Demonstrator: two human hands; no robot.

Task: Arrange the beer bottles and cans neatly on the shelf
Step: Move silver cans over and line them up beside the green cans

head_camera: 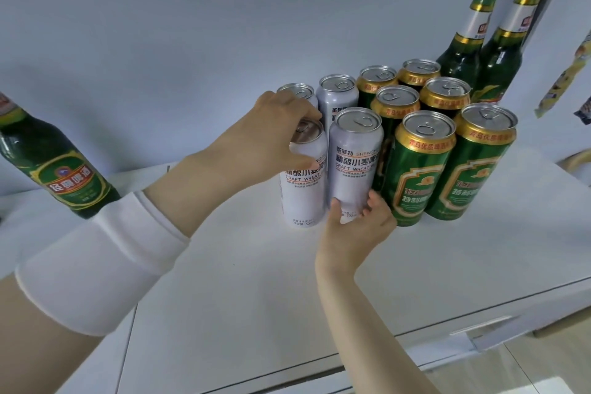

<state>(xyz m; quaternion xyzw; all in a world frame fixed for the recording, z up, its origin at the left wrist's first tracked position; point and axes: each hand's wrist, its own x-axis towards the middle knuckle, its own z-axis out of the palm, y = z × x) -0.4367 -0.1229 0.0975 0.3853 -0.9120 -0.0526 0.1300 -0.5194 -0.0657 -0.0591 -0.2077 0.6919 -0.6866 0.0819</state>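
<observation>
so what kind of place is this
Probably a home or a mock shop display: a plain white shelf against a bare wall, with beer cans and bottles grouped on it.

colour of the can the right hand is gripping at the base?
White, with dark and orange lettering: the front white can held by the right hand. Head view.

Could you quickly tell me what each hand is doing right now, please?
Left hand: closed over the top of the outer white can.
Right hand: gripping the bottom of the neighbouring white can.
</observation>
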